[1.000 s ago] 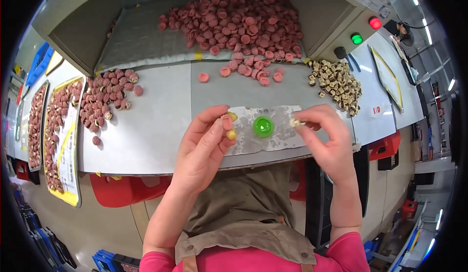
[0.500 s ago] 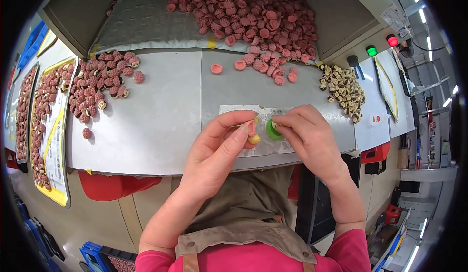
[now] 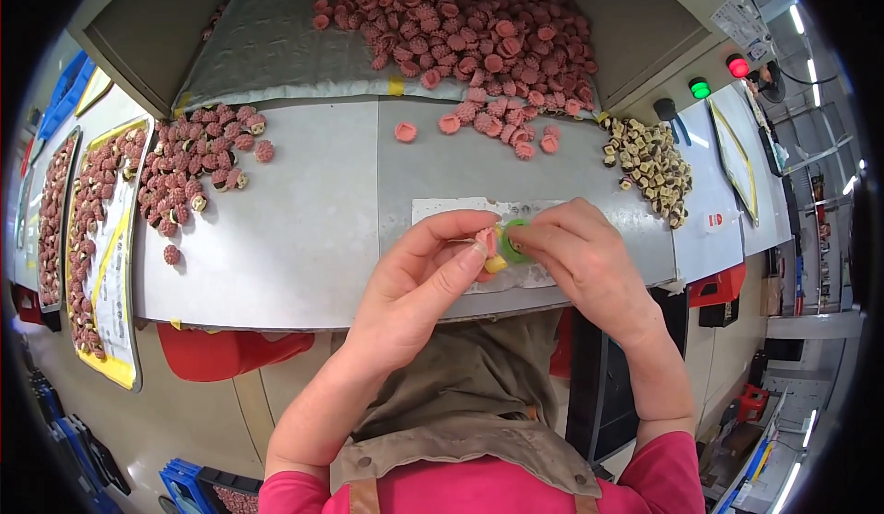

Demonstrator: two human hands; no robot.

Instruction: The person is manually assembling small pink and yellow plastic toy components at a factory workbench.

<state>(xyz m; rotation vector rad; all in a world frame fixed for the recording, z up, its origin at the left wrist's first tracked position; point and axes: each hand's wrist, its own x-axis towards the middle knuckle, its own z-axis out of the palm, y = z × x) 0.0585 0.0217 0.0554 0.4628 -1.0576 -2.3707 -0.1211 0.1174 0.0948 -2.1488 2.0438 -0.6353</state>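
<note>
At a grey worktop [image 3: 267,275], before a heap of pink shells [image 3: 488,40] and beside a pile of pale blocks [image 3: 652,166], working left hand [image 3: 419,288] and right hand [image 3: 589,256] around a green dish [image 3: 509,236]. Holding a single pink shell [image 3: 488,238] narrowly in the left; pinching, apparently, a small piece [image 3: 517,246], mostly hidden, in the right-hand fingers [image 3: 541,235] at the dish. Seemingly dipping; calling next for a clean lift, then careful alignment
</note>
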